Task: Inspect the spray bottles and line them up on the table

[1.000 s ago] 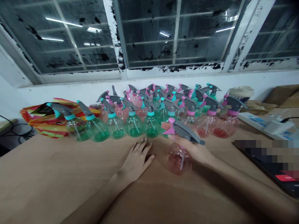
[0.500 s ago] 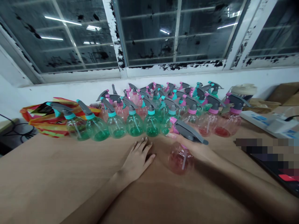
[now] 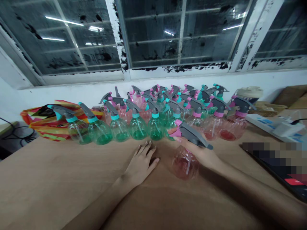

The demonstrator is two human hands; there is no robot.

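my right hand (image 3: 203, 154) curls round the neck of the pink spray bottle (image 3: 181, 166), right of my left hand (image 3: 140, 163), spread and holding nothing on the table (image 3: 59, 179). i'd guess light, thin-walled, slick — better gripped there than squeezed at the belly.

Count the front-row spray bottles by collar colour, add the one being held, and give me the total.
Teal-collared front-row bottles: 6
Pink-collared front-row bottles: 3
Pink-collared bottle in the right hand: 1
Total: 10
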